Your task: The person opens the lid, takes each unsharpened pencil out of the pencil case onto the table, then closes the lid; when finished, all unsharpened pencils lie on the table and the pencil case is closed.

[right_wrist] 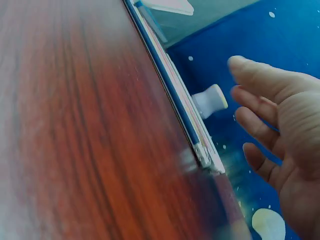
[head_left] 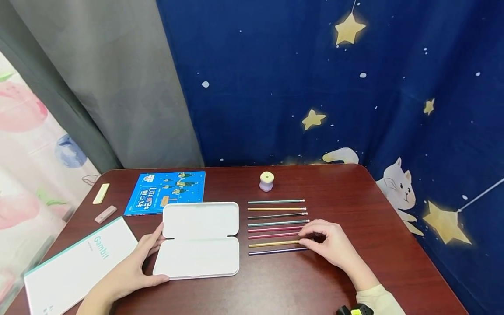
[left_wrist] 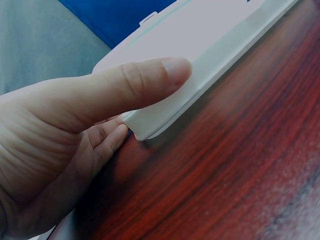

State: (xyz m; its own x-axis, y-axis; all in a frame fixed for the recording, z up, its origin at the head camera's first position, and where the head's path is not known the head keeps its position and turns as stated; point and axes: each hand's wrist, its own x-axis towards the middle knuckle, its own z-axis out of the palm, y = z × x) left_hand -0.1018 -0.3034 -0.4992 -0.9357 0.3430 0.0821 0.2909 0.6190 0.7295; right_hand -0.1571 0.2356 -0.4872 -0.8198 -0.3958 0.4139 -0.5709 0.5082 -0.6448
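Pencils [head_left: 277, 225] lie in a neat row on the table [head_left: 354, 197], just right of the open white case [head_left: 198, 239], and the right hand [head_left: 330, 243] rests over their right ends with its fingers [head_left: 311, 227] bent loosely, touching the yellow pencil [head_left: 271, 243] but gripping nothing that I can see. The left hand [head_left: 131, 269] holds the case's left edge, thumb [left_wrist: 145, 82] on top and fingers under it. Behind the row stands a small sharpener [head_left: 266, 180], and to the left lie a blue book [head_left: 167, 191], a white notebook [head_left: 78, 262] and two erasers [head_left: 103, 203].
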